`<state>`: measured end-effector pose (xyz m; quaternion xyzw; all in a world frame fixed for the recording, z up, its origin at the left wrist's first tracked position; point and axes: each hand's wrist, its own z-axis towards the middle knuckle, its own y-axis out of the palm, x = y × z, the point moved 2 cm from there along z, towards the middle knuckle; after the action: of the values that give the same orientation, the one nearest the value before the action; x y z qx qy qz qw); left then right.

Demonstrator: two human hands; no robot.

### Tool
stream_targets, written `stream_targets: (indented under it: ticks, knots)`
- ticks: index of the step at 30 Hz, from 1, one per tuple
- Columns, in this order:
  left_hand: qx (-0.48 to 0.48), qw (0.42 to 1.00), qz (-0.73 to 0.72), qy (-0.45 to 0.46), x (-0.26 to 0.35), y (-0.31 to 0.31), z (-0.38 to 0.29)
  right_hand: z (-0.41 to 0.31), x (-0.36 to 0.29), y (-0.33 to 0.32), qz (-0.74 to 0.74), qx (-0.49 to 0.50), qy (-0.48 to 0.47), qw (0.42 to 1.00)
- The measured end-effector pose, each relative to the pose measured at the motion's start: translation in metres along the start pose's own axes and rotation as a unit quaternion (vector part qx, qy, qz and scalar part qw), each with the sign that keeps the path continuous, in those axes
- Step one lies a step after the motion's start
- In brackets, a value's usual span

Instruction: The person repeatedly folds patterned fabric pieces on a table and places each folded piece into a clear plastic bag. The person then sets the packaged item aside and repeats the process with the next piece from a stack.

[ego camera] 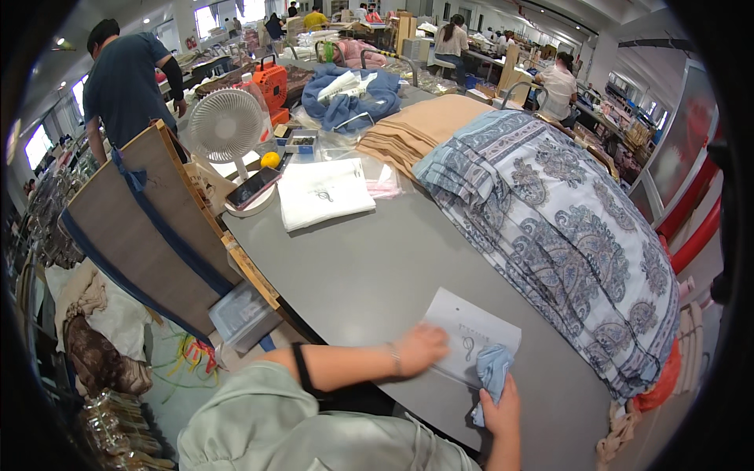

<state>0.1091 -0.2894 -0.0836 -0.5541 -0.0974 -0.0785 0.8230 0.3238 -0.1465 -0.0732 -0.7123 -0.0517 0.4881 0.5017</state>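
My left hand, somewhat blurred, is at the left edge of a white plastic bag that lies flat on the grey table and bears a printed logo. I cannot tell whether its fingers grip the bag. My right hand holds a folded light blue cloth over the lower right part of the bag. Farther back on the table lies a stack of white printed bags.
Patterned fabric is heaped along the right, beside folded peach cloths. A white fan, a phone and an orange fan stand or lie at the back left. A person is beyond the fabric-covered wooden frame.
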Motion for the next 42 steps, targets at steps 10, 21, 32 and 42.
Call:
stream_targets:
  ticks: [10, 21, 32, 42]
  knots:
    - [-0.145, 0.961, -0.164, -0.167, -0.004, -0.003, 0.037, -0.008, -0.071, 0.038, -0.163, -0.107, -0.301, 0.934]
    - [0.067, 0.997, -0.026, -0.039, 0.075, -0.011, 0.03, -0.002, -0.028, -0.01, -0.185, 0.152, -0.038, 0.97]
    - [-0.225, 0.96, -0.109, 0.124, 0.125, 0.044, 0.016, 0.03, -0.054, -0.018, -0.25, -0.084, 0.098, 0.96]
    - [-0.147, 0.987, -0.043, 0.053, 0.114, 0.034, 0.011, 0.011, -0.012, 0.024, -0.2, 0.071, -0.107, 0.971]
